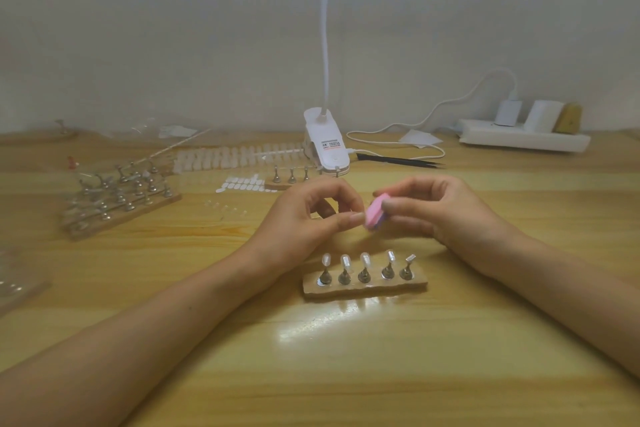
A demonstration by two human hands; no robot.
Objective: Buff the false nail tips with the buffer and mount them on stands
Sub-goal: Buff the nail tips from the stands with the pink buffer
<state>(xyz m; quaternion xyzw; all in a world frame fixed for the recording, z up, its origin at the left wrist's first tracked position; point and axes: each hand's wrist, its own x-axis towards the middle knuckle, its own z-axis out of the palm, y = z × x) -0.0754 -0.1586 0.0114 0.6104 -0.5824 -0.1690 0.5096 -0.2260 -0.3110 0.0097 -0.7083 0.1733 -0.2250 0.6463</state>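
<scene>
Beside the buffer, left hand pinches something hidden.

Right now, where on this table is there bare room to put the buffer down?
Bare wood lies in front of the five-stand base, between the forearms, and right of the right hand, up to the tweezers and the power strip. The back left is crowded: the board of stands, the strip of nail tips and the adhesive tabs lie close together.
</scene>
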